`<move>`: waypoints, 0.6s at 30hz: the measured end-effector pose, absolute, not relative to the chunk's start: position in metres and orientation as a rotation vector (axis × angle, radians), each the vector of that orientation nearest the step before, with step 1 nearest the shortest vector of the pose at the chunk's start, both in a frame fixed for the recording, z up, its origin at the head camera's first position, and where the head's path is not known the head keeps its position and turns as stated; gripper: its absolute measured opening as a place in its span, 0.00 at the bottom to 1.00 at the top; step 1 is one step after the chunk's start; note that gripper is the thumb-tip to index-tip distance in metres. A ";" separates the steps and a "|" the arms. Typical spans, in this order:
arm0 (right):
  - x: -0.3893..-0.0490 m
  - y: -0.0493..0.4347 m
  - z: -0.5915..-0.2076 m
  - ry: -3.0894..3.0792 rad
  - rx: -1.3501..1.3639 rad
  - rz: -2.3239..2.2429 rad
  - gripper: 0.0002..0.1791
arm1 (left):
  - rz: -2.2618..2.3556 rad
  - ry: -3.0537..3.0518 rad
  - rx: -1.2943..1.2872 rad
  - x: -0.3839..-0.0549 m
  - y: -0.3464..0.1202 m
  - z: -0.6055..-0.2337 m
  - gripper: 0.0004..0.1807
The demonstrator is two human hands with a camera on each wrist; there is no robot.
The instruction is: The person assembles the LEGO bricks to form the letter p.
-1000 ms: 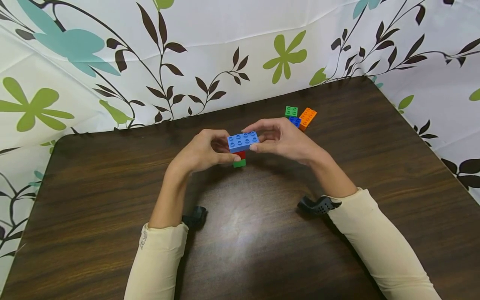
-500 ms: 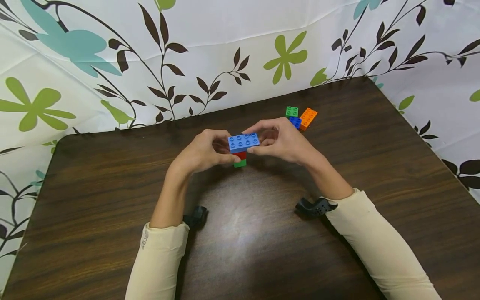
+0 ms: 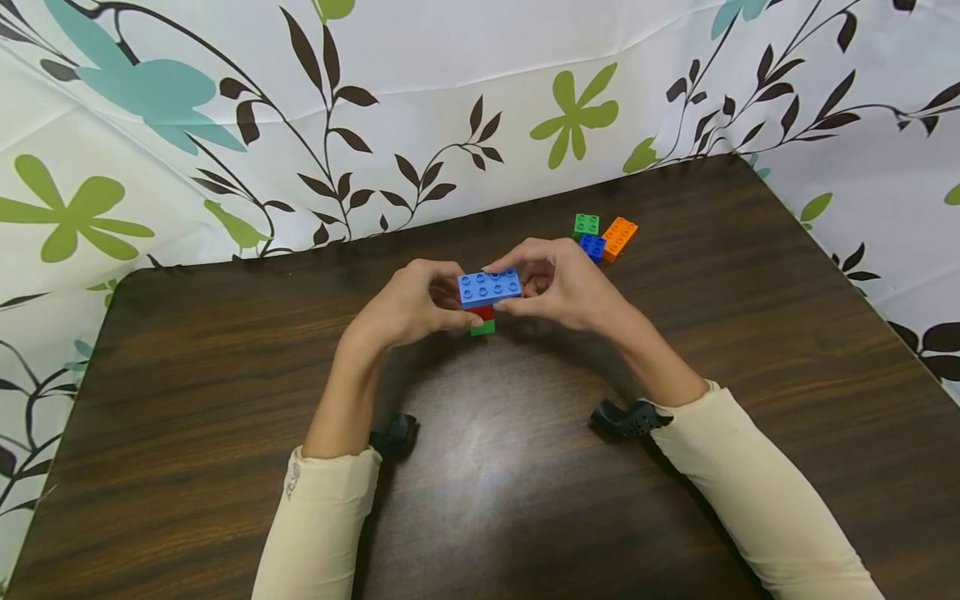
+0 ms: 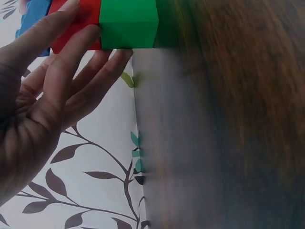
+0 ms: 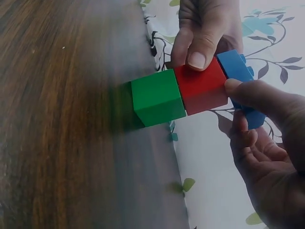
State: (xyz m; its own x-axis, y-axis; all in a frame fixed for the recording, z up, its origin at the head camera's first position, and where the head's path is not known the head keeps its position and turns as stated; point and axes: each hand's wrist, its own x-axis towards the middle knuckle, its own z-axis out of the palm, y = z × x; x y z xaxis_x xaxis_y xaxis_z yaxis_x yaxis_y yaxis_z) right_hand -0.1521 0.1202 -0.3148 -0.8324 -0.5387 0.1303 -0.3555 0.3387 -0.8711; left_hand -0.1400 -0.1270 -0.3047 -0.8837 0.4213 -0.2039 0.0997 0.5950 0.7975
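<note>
In front of me stands a small stack of toy building bricks. A green brick (image 5: 157, 98) is at the bottom on the table, a red brick (image 5: 202, 90) sits over it, and a longer light blue brick (image 3: 490, 287) with round studs lies across the top. My left hand (image 3: 408, 304) grips the red brick, thumb on its near side. With thumb and fingers, my right hand (image 3: 573, 283) pinches the light blue brick near its right end, which sticks out past the red one. In the right wrist view my right thumb lies where blue and red meet.
Behind my right hand, a small green brick (image 3: 587, 223), a dark blue brick (image 3: 592, 247) and an orange brick (image 3: 620, 239) lie close together on the dark wooden table (image 3: 225, 375). A leaf-patterned cloth (image 3: 420, 50) hangs along the table's back edge.
Both hands stay at the stack with hardly any movement. The right hand's thumb has shifted slightly left along the light blue brick's near edge.
</note>
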 end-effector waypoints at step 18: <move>-0.149 0.117 -0.308 2.468 -0.752 -1.402 0.22 | 1.176 2.458 0.425 -0.140 -0.127 -0.304 0.15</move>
State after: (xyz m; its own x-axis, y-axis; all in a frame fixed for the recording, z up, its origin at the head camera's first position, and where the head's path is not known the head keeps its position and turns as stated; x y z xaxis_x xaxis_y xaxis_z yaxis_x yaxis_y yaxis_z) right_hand -0.1490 0.1165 -0.3078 -0.8492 -0.5232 0.0712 -0.3291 0.4190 -0.8462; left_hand -0.1397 -0.1271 -0.3038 -0.8814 0.4245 -0.2075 0.1049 0.6039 0.7901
